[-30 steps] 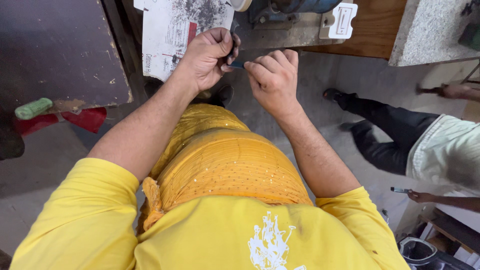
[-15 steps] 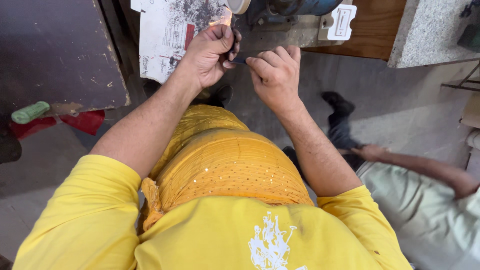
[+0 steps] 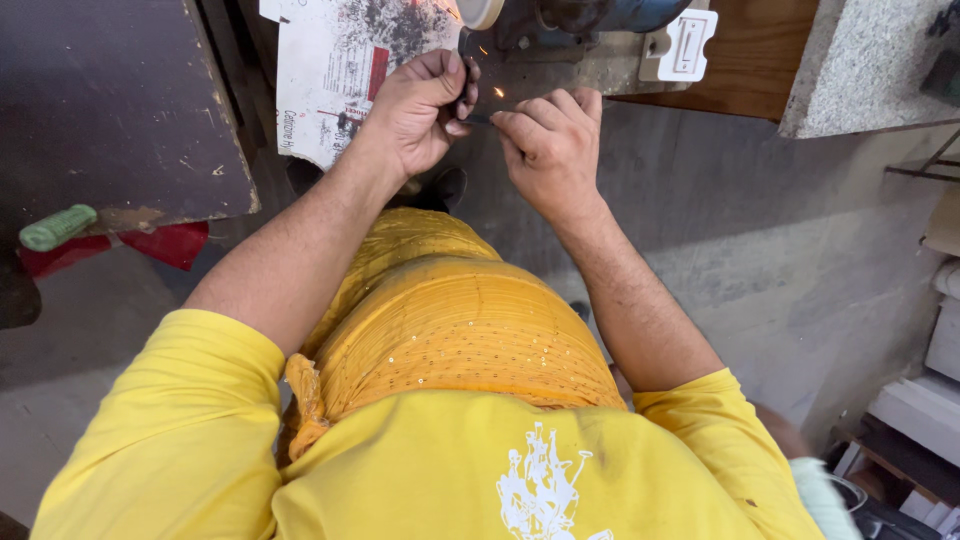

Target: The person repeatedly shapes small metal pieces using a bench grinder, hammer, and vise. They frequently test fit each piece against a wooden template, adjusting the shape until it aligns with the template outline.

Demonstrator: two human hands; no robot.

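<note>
My left hand [image 3: 418,108] and my right hand [image 3: 550,145] both pinch a small dark metal piece [image 3: 476,112] between their fingertips. They hold it up against a bench grinder [image 3: 560,25] at the top of the view. A few orange sparks [image 3: 498,92] fly off just above the piece. The grinder's pale wheel [image 3: 478,12] shows at the top edge, with its blue body to the right. Most of the metal piece is hidden by my fingers. An orange cloth [image 3: 450,320] is tied around my waist over a yellow shirt.
A dark board [image 3: 110,110] lies at the left, with a green-handled tool [image 3: 55,227] and a red object [image 3: 160,243] at its lower edge. A dirty white printed sheet [image 3: 335,70] hangs under the grinder. A stone slab [image 3: 860,65] and wooden panel [image 3: 745,60] sit at top right. White boxes [image 3: 930,400] stand at the lower right.
The person crouched on the floor at the right has left the view. My hands have stayed at the grinder holding the piece, and sparks now show.
</note>
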